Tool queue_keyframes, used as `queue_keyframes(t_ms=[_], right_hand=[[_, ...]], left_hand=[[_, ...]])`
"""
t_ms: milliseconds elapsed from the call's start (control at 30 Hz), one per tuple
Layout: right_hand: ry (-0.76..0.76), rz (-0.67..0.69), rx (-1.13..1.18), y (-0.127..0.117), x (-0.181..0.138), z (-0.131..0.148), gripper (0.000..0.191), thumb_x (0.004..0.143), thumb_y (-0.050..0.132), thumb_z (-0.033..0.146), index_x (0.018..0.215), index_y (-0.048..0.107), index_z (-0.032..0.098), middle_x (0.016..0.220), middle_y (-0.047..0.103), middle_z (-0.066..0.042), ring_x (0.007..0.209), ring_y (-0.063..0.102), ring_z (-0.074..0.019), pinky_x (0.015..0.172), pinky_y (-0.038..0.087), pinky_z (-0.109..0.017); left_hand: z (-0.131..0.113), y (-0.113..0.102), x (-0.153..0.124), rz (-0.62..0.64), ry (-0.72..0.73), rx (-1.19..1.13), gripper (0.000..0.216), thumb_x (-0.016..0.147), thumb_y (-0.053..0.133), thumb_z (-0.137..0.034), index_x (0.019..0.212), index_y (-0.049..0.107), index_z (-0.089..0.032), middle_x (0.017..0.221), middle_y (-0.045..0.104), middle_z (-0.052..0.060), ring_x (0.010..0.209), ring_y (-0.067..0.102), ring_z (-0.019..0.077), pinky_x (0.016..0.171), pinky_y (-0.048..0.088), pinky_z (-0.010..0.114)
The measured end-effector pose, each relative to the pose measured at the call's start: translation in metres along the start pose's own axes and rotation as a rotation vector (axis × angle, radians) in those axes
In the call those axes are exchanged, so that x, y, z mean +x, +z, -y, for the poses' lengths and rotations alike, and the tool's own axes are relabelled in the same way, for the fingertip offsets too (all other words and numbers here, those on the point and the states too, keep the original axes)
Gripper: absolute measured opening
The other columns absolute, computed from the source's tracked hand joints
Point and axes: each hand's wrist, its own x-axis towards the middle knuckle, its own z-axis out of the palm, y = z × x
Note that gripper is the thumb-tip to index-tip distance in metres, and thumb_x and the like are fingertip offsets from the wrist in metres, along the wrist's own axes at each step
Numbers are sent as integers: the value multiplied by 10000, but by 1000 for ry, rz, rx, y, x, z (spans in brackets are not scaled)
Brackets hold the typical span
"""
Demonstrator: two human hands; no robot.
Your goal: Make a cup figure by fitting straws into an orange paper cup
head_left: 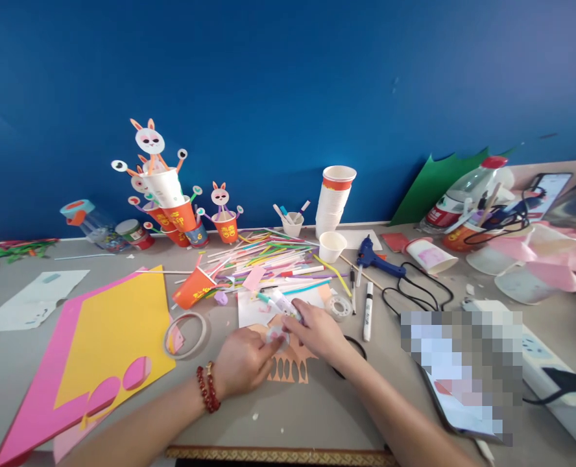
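Note:
My left hand, with a red bead bracelet at the wrist, has its fingers closed at the edge of a small white paper disc with pink marks. Close beside it, my right hand is closed around a pale tube with a teal end pointing left; its exact kind is unclear. Under both hands lies an orange paper sheet with a row of leaf-shaped cutouts along its near edge. Part of the disc is hidden by my fingers. A white sheet lies behind.
Colourful sticks spread behind my hands. A tape ring and yellow paper lie left. Rabbit-topped cups and a cup stack stand along the wall. A blue glue gun, marker and phone lie right.

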Motion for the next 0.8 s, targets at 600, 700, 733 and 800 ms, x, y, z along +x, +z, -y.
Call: queue_keyframes(t_ms=[600,700,733,800], right_hand=[[-98,-194,272,2,-6,-4,175,894,494,367,865,559,208,733,712,-10,534,574,-149,523,378,-223],[-108,-196,244,3,-6,-6,205,899,497,386,858,574,201,686,684,-8,530,569,-149,510,380,-222],[-116,-195,232,4,-5,-6,214,901,498,394,863,580,199,673,672,-7,532,568,-151,507,381,-222],[-128,-193,225,6,-6,-7,235,905,500,415,893,589,198,669,658,-7,542,570,-156,506,388,-225]], left_hand=[[32,-13,4,-276,-332,-295,224,913,484,-146,1039,661,-199,916,636,68,886,574,217,786,462,349],[30,-13,5,-239,-310,-300,209,919,475,-139,1025,644,-202,945,635,67,906,565,218,799,454,356],[29,-14,6,-240,-314,-306,179,922,480,-151,998,636,-195,937,632,67,899,563,217,792,452,354],[28,-15,6,-268,-334,-310,121,927,500,-200,877,607,-177,854,614,59,836,551,207,757,443,344]])
